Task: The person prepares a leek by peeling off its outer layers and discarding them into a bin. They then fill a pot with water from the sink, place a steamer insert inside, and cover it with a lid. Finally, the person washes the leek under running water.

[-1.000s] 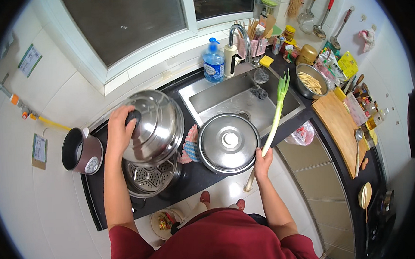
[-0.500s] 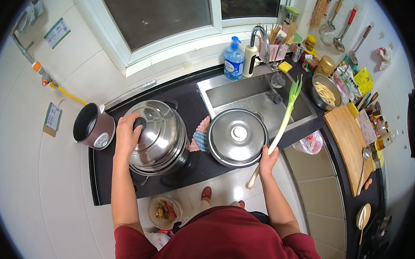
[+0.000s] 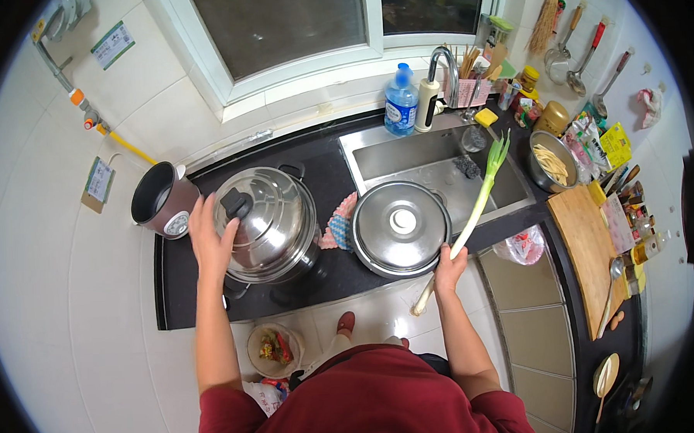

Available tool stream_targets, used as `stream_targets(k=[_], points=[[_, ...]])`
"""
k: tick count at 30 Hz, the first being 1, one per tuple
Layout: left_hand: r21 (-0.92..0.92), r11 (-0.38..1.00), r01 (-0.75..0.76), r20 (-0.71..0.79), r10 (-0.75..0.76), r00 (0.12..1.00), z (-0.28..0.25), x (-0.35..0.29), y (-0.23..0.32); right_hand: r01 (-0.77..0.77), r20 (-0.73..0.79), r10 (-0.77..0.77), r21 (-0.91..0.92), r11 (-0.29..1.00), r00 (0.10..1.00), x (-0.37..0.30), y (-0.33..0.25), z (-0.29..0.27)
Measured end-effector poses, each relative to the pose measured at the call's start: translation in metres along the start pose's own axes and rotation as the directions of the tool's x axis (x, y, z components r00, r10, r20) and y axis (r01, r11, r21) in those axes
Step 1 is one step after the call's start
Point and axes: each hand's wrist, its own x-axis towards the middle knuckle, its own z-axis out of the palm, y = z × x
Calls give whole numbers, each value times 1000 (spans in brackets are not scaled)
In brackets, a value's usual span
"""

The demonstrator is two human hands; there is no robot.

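Observation:
My left hand [image 3: 211, 239] is open, its fingers spread beside the black knob [image 3: 236, 203] of a domed steel lid [image 3: 273, 220]. That lid sits on a large steel pot [image 3: 308, 254] on the left of the counter. My right hand [image 3: 449, 272] is closed round the lower white part of a long green onion [image 3: 480, 209], whose green tops point up over the sink. The same hand is at the near right rim of a covered grey pot [image 3: 379, 242] with a white knob; whether it also grips that pot I cannot tell.
A steel sink [image 3: 376, 162] with a faucet [image 3: 443, 65] and a blue bottle [image 3: 402, 102] lies behind the grey pot. A brown-pink inner pot [image 3: 164, 205] stands far left. At right are a bowl of pale strips [image 3: 552, 161], a cutting board [image 3: 580, 245] and a ladle [image 3: 610, 294].
My left hand has let go of the domed lid's knob and opened beside it. The lid now sits more level on the pot. The right hand keeps hold of the green onion.

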Motion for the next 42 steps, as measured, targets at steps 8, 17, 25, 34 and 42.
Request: stream_targets(k=[8, 17, 25, 34, 42], points=[[-756, -260, 601, 422, -895, 143, 44, -126, -50, 16, -20, -17, -60, 998, 1000, 4, 9, -2], [-696, -624, 356, 711, -667, 221, 51, -106, -61, 60, -18, -63, -125, 990, 998, 5, 16, -1], [-674, -642, 365, 734, -637, 235, 84, -54, -95, -16, -11, 15, -84, 996, 1000, 0, 2, 0], [-608, -679, 411, 791, -561, 244, 124, 18, -147, 33, -75, -46, -162, 986, 996, -5, -7, 3], [-556, -682, 475, 828, -507, 240, 150, 63, -208, 25, -82, -41, -184, 983, 996, -8, -10, 5]])
